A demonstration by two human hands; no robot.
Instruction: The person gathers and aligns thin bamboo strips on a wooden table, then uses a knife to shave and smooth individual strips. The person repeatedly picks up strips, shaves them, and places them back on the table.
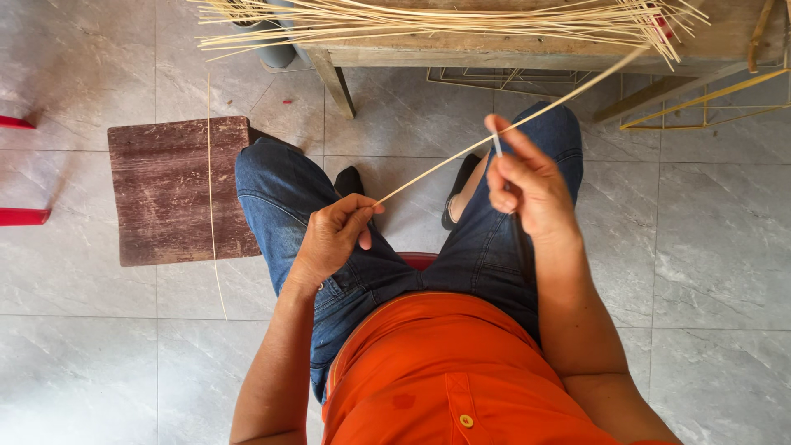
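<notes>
A thin bamboo strip (461,156) spans mid-frame, pinched by both hands, left (334,235) and right (527,185), while many strips (445,21) await on the tabletop (527,51) above.

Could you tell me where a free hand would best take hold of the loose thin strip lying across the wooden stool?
Probably at the part of the loose strip lying over the wooden stool, pinched from above between thumb and finger. It is thin, straight and lies flat, so the stool's firm surface backs the pinch, and its lower end overhangs onto the tiled floor.
</notes>
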